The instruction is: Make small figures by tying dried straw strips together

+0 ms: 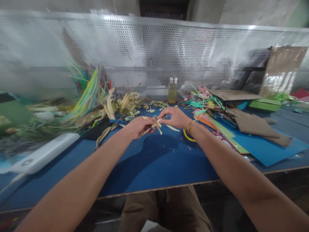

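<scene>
Above the middle of the blue table, my left hand [141, 127] is closed around a small bunch of pale strips [158, 127] that look like dried husk. Some strip ends stick out below its fingers. My right hand [175, 117], with a gold bracelet [191, 125] at the wrist, pinches a strip of the same bunch between thumb and fingertips. The two hands nearly meet there. Just under the right hand, another pale strip [173, 128] shows. Fingers partly hide how the strips join.
A dried husk bundle [126, 102] and bright straws [90, 88] stand back left. Nearer lies a white power strip [47, 153]. A glass bottle [172, 91] stands by the perforated metal screen [154, 48]. Right are yellow-handled scissors [189, 136], blue paper [263, 151] and cardboard pieces [256, 126].
</scene>
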Available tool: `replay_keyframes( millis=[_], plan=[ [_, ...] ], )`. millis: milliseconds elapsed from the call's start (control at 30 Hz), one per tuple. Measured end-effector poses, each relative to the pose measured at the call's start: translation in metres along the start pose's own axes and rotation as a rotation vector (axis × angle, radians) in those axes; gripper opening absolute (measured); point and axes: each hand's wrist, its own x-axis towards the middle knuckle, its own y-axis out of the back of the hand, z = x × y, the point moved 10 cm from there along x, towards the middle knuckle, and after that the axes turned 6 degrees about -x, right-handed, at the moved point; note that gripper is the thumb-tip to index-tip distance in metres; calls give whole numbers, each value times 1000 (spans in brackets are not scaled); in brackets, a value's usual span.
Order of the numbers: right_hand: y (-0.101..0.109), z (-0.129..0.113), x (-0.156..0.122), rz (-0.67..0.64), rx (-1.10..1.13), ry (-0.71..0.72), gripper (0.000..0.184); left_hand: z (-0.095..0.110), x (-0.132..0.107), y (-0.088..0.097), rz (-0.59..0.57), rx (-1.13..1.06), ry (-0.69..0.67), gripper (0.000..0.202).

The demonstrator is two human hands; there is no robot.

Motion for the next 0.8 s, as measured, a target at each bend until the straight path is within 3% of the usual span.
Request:
replay_keyframes(
  millis=[133, 333, 567, 800],
  plan=[
    [-1, -12, 0, -8, -94, 113, 9, -6, 2, 2, -51, 35, 63, 15],
    [-3, -20, -1, -16, -100, 164, 5, -7, 0, 1, -87, 39, 92, 20],
    [-1, -20, 0, -31, -67, 158, 6, -8, -3, -2, -92, 7, 108, 26],
    [-2, -14, 0, -38, -38, 78, 8, -2, 1, 1, -28, 41, -2, 22]
  ],
)
